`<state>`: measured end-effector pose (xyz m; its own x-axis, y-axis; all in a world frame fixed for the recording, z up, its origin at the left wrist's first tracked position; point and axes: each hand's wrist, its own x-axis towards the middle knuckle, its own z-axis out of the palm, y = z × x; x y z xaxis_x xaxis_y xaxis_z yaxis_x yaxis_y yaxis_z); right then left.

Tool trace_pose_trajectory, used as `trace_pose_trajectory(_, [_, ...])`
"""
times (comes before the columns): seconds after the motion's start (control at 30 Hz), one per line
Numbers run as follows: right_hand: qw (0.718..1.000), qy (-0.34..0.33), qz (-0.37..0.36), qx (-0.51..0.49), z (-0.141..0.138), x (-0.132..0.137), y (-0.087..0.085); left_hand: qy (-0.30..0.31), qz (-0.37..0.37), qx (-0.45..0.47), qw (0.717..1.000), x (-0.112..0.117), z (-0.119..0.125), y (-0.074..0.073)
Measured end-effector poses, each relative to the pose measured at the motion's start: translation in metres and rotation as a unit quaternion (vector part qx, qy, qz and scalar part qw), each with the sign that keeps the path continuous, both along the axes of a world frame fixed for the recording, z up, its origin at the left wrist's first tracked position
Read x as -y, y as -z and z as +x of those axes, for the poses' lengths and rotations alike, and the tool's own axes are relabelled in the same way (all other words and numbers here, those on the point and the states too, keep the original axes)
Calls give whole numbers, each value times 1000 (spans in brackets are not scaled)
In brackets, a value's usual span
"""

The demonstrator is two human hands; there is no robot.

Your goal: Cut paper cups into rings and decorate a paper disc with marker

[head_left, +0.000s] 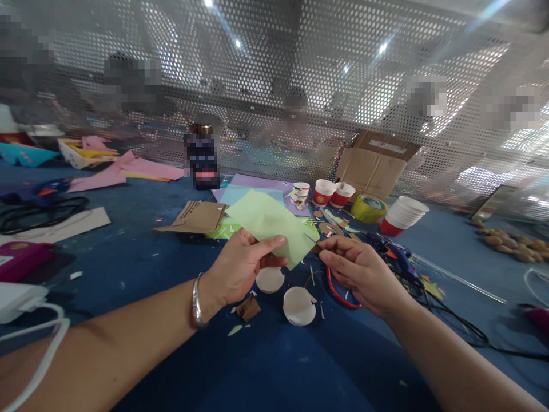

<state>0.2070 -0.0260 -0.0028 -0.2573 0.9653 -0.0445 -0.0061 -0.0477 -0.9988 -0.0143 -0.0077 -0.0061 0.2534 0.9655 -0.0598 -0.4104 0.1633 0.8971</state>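
Note:
My left hand [244, 266], a silver bangle on its wrist, pinches the lower edge of a light green sheet of paper [274, 223] between thumb and fingers. The sheet is held tilted above the table. My right hand [354, 266] is closed at the sheet's right corner. A thin dark tip shows between its fingers and the paper; what it belongs to is hidden. Below the right hand curves a red, handle-like piece [338, 292], partly covered. Two pale paper discs [299, 306] lie under the sheet, beside a small brown cardboard scrap [249, 309].
Red and white paper cups [323, 193] stand behind, with stacked cups [403, 216] and yellow tape [369, 209] to their right. A blue glue gun [401, 257] with a black cord lies right. Folded cardboard [197, 217] and a phone [203, 163] are left of centre. Perforated metal rises behind.

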Motion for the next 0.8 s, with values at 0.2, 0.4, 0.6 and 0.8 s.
trace_pose_trajectory(0.2, [1000,2,4,-3,0,0,1,4,0,-29,1000,1,1,2])
trace_pose_trajectory(0.4, [1000,-4,-4,-5,0,2,0,-12,-22,-36,999,0,3,4])
trace_pose_trajectory(0.6, [1000,-3,2,0,0,0,2,-18,-19,-46,999,1,4,2])
trace_pose_trajectory(0.8, [1000,-10,-2,-1,0,1,1,-21,-29,-52,998,4,7,0])
